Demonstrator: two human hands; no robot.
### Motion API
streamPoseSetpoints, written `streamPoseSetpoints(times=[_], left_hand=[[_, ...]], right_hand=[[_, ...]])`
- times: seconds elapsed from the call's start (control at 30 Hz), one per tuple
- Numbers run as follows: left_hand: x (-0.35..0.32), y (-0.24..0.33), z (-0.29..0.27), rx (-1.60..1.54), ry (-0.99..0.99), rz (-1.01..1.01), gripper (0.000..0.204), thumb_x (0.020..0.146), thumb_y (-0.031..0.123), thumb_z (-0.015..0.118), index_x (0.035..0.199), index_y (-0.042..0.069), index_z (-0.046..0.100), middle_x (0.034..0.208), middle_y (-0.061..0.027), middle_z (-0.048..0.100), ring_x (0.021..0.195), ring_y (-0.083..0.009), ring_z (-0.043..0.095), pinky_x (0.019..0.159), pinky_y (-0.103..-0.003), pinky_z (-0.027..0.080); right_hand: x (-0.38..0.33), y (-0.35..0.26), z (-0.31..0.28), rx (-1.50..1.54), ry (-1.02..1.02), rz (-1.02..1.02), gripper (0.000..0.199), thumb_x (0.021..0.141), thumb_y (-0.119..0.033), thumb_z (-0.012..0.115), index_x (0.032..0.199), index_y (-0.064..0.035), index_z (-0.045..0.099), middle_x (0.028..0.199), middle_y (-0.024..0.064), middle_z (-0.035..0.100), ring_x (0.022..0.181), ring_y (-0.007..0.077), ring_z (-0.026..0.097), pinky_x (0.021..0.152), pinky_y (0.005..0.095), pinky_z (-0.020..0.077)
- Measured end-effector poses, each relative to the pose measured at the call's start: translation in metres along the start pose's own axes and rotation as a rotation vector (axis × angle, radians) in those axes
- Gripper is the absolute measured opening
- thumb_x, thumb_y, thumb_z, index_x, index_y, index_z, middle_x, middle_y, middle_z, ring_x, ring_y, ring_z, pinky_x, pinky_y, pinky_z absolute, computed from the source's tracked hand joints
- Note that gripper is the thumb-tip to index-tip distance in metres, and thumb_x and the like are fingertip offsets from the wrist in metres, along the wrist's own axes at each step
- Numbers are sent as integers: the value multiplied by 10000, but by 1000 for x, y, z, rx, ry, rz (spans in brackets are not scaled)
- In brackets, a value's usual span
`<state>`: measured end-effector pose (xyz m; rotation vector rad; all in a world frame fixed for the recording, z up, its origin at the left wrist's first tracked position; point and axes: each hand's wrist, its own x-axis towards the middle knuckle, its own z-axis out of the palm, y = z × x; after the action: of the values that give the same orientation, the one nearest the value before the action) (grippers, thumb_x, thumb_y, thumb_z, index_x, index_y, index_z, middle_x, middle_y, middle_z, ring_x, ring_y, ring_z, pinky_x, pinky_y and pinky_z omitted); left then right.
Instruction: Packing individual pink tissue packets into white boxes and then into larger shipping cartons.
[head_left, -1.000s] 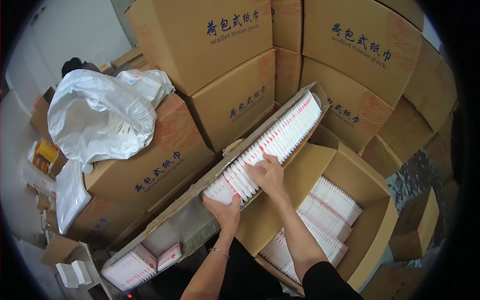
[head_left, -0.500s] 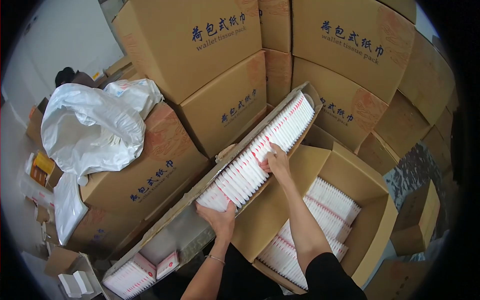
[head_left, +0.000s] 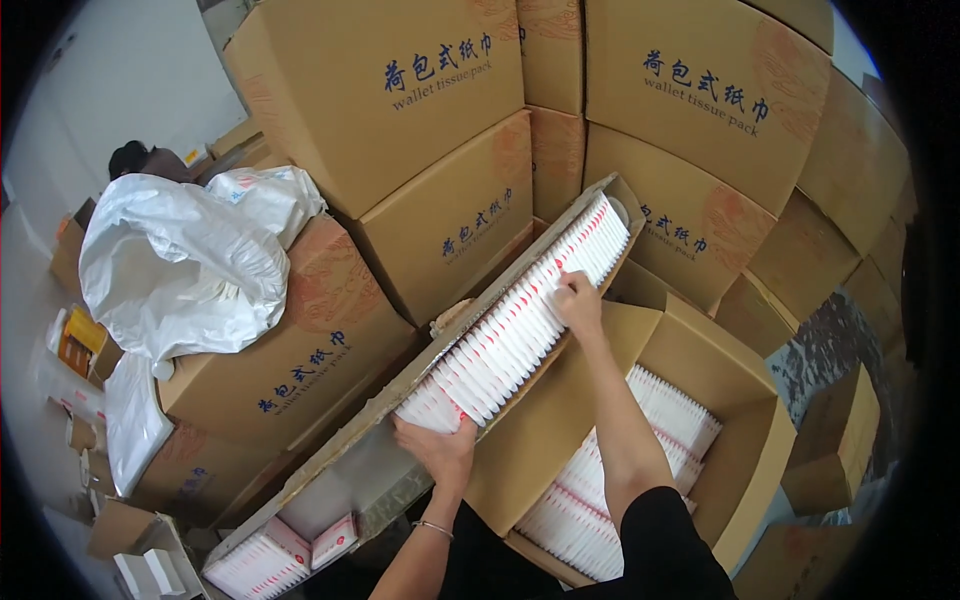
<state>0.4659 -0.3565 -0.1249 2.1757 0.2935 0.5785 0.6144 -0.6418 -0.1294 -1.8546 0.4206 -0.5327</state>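
A long row of white tissue packs (head_left: 510, 335) with red marks stands on edge in a long, narrow trough (head_left: 375, 480) that slants up to the right. My left hand (head_left: 440, 450) clasps the near end of this row, thumb and fingers on either side of the end packs. Farther up the row, my right hand (head_left: 580, 302) rests against the packs with its fingers curled in; what they pinch, if anything, is hidden. Beneath my right forearm is an open carton (head_left: 755, 490) holding several rows of similar packs (head_left: 672, 405).
Brown cartons (head_left: 440, 210) are stacked behind the trough and to the right. A white plastic bag (head_left: 185, 270) lies on a carton at left. More tissue packs (head_left: 265, 560) sit in the trough's lower end. Small white boxes (head_left: 150, 573) are at the lower left.
My right hand has moved up and right along the row, and its fingers have curled in. My left hand stays at the near end, shifted only slightly.
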Motion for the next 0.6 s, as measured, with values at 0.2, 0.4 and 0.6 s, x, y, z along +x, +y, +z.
streamPoseSetpoints(times=[0.2, 0.4, 0.6], left_hand=[[2, 1, -13, 39, -145, -185, 1183, 610, 323, 837, 1452, -145, 149, 1335, -376, 375, 1269, -504, 361, 1115, -549, 275], [-7, -37, -127, 71, -14, -134, 1213, 645, 301, 801, 1452, -227, 65, 1423, -413, 296, 1331, -525, 333, 1156, -500, 259], [-11, -34, -118, 80, 114, -141, 1094, 625, 176, 767, 1455, -184, 152, 1408, -366, 362, 1329, -472, 372, 1147, -449, 285]], right_hand=[[-5, -27, 13, -275, -107, 57, 705, 872, -580, 620, 1228, 28, 596, 1140, 265, 671, 1120, 390, 625, 1000, 428, 449], [-128, -94, 45, -293, -576, -188, 1174, 656, -570, 841, 1493, 42, 290, 1436, 353, 415, 1321, 482, 447, 1120, 474, 368], [-147, -105, 58, -152, -646, -178, 1241, 582, -480, 914, 1490, 54, 258, 1392, 293, 497, 1330, 399, 479, 1110, 427, 388]])
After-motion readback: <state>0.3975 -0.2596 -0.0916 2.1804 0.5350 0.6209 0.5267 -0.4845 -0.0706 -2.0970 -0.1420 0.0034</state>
